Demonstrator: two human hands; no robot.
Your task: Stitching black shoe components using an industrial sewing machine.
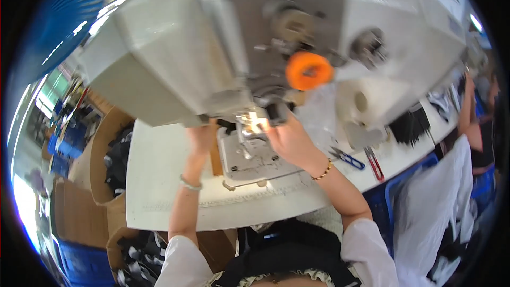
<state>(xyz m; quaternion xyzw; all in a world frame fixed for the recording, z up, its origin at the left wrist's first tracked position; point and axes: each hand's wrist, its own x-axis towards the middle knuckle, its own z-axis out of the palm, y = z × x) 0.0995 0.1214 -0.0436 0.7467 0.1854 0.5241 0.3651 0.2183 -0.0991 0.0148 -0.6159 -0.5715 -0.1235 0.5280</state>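
Note:
A large off-white sewing machine (154, 48) fills the upper view, with a lit needle area above its metal bed plate (257, 162). My right hand (291, 139) is at the right of the needle area, fingers bent in close beside a dark block-shaped part (276, 112). Whatever those fingers grip is not clear. My left hand (200, 139) reaches under the left edge of the machine head, which hides its fingers. A small dark piece (227, 125) shows between the hands near the needle.
Blue-handled thread snips (348, 158) and red-handled snips (374, 165) lie on the white table (159, 180) at right. Black fabric pieces (410, 126) lie beyond them. Cardboard boxes (98, 165) of dark pieces stand at left. Another person's arm (467, 106) shows at far right.

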